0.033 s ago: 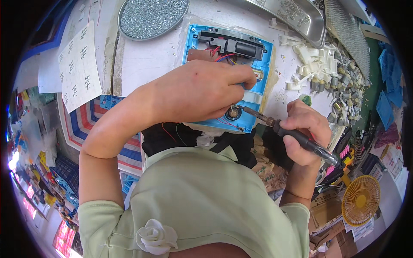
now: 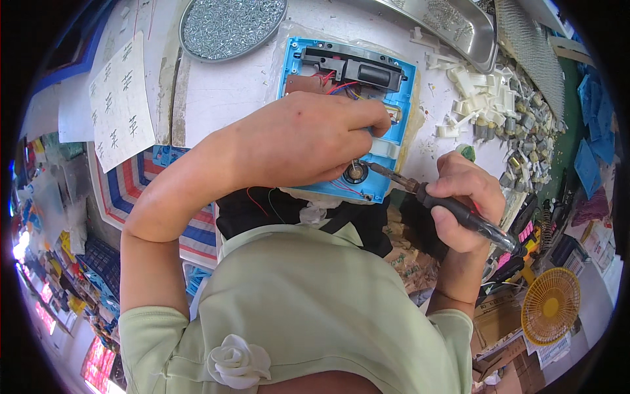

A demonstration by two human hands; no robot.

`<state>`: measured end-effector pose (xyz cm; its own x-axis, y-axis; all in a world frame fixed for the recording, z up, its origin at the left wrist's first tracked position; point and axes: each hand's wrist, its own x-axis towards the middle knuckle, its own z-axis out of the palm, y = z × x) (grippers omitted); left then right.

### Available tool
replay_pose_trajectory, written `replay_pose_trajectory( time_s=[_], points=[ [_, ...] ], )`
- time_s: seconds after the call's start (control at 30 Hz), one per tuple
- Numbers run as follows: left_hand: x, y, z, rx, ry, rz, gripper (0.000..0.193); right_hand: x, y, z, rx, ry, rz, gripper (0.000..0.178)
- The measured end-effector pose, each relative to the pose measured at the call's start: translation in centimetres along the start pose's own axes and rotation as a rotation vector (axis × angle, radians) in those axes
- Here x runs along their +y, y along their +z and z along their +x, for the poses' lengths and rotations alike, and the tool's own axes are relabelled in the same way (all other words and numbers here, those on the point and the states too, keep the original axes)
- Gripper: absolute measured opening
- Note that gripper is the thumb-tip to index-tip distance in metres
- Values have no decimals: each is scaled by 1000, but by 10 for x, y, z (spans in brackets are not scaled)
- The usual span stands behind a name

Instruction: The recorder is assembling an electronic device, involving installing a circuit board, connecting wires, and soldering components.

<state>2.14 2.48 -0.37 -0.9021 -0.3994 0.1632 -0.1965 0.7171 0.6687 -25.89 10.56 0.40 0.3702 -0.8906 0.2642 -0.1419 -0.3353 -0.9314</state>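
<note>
A blue plastic housing (image 2: pixel 405 98) lies on the worktable, with a black mechanism (image 2: pixel 367 73), a brown circuit board (image 2: pixel 306 85) and thin red and blue wires inside it. My left hand (image 2: pixel 308 139) reaches across the housing, its fingers bent and drawn together. Whatever is in those fingers is hidden beneath the hand. In my right hand (image 2: pixel 467 197) is a soldering iron (image 2: pixel 462 221) with a dark handle. Its tip points left, at or just beside a small round speaker (image 2: pixel 356 173) in the near part of the housing. My left fingertips are close to that speaker.
A round tray of small screws (image 2: pixel 233 26) stands at the back, left of a metal tray (image 2: pixel 479 49). White plastic parts (image 2: pixel 485 95) and small motors (image 2: pixel 525 138) are heaped on the right. A handwritten sheet (image 2: pixel 121 102) lies left. A yellow fan (image 2: pixel 551 306) is at lower right.
</note>
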Motion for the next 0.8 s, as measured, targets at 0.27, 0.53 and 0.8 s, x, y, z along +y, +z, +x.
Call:
replay_pose_trajectory(
  time_s=[0.27, 0.53, 0.8],
  points=[
    [1, -3, 0, -70, -19, 28, 25, 4, 1, 5, -20, 6, 13, 25],
    [0, -5, 1, -77, 5, 39, 25, 3, 1, 7, -41, 42, -17, 26],
    [-2, -4, 1, -75, 22, 61, 21, -4, -1, 12, -43, 140, -20, 26]
  ],
)
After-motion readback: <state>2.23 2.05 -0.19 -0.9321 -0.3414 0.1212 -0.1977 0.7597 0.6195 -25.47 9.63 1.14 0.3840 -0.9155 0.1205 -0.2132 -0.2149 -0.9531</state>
